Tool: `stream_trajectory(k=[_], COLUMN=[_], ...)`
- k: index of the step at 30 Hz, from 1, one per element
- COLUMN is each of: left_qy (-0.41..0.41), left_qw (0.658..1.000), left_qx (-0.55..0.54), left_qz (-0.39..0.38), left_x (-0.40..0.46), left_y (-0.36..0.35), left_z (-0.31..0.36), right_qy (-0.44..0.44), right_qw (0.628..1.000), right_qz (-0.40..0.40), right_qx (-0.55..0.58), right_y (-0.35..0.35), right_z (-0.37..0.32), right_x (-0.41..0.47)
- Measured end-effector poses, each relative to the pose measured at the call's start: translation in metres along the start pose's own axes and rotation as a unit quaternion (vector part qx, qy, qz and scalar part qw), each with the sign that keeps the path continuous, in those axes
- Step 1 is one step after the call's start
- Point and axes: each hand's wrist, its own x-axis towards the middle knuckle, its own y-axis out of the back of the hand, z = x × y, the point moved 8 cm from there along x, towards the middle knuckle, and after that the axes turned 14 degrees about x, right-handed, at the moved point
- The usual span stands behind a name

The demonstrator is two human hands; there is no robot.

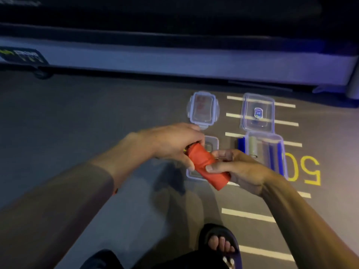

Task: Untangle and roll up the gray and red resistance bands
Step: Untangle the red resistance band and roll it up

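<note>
Fingers of left hand curl over the upper end of the rolled red band; right hand pinches its lower half, thumb on top. Roll held above the floor, over a clear container. Right: container holding blue rolls.

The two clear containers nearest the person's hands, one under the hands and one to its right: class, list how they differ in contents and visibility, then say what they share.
The right container lies in plain view, while the left container is largely hidden behind the left hand, right hand and red band roll. The right container holds blue rolls and a pale roll; the left container's contents cannot be made out. Both are clear plastic, open-topped, resting on the floor.
</note>
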Motion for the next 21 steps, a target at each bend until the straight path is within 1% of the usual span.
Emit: stream_trajectory(k=[2, 4, 7, 9, 11, 13, 14, 15, 18, 21], left_qy=[-0.008, -0.020, -0.042, -0.055, -0.077, -0.098, -0.108, -0.118, -0.119, -0.100], left_qw=[1.000, 1.000, 0.997, 0.995, 0.990, 0.983, 0.977, 0.972, 0.969, 0.979], left_qx=[0.010, -0.001, -0.028, -0.021, -0.002, 0.035, 0.059, 0.077, 0.078, 0.004], left_qz=[-0.002, 0.023, 0.058, 0.081, 0.116, 0.154, 0.172, 0.189, 0.204, 0.179], left_x=[0.008, 0.009, 0.008, 0.009, 0.008, 0.008, 0.008, 0.008, 0.008, 0.013], left_y=[-0.020, -0.031, -0.044, -0.049, -0.048, -0.046, -0.046, -0.047, -0.053, -0.064], left_z=[-0.005, -0.009, -0.009, -0.006, -0.001, 0.004, 0.005, 0.005, -0.002, -0.012], right_qy=[0.006, 0.001, -0.036, -0.071, -0.101, -0.117, -0.113, -0.098, -0.052, -0.055], right_qw=[1.000, 0.997, 0.988, 0.979, 0.962, 0.926, 0.914, 0.910, 0.921, 0.936], right_qz=[0.000, -0.010, -0.024, -0.037, -0.109, -0.200, -0.226, -0.235, -0.217, -0.172], right_qx=[0.031, 0.082, 0.150, 0.185, 0.231, 0.298, 0.318, 0.326, 0.319, 0.303], right_y=[0.008, 0.017, 0.025, 0.030, 0.023, 0.009, 0.004, 0.001, 0.001, 0.013], right_z=[0.016, 0.029, 0.044, 0.057, 0.068, 0.075, 0.077, 0.076, 0.076, 0.080], right_x=[0.012, 0.021, 0.033, 0.042, 0.048, 0.051, 0.053, 0.055, 0.064, 0.070])
